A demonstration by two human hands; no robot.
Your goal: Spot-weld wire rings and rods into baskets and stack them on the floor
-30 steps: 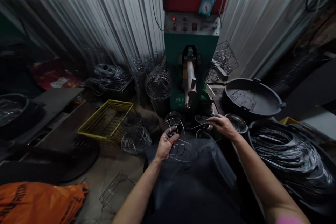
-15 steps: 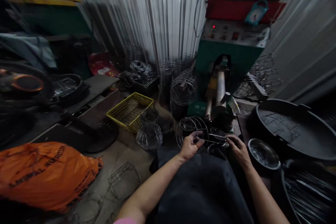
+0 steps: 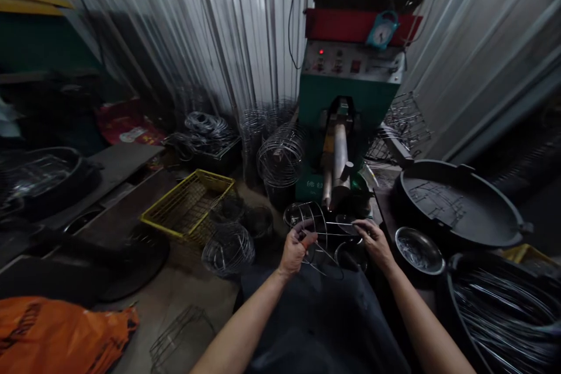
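Observation:
My left hand (image 3: 294, 250) is closed around one side of a round wire frame (image 3: 325, 227), made of thin metal rings and cross wires. The frame is tilted in front of the lower arms of a green machine (image 3: 348, 93). My right hand (image 3: 374, 242) pinches the right end of a straight wire (image 3: 336, 223) that stretches across from the frame. Whether this wire is joined to the frame I cannot tell. Both hands are above my dark apron (image 3: 315, 315). The machine's metal rod (image 3: 340, 149) points down toward the frame.
At right are a large black pan (image 3: 522, 225) with wire grids, a metal dish (image 3: 400, 232) of small pieces and a tub of bent wires (image 3: 504, 315). Left of me are a yellow basket (image 3: 164, 227), a bundle of wire rings (image 3: 228, 250) and an orange sack (image 3: 56, 333).
My view has turned right, so the surroundings sit further left. The wire frame is turned to a different tilt in my left hand. Both hands keep their hold.

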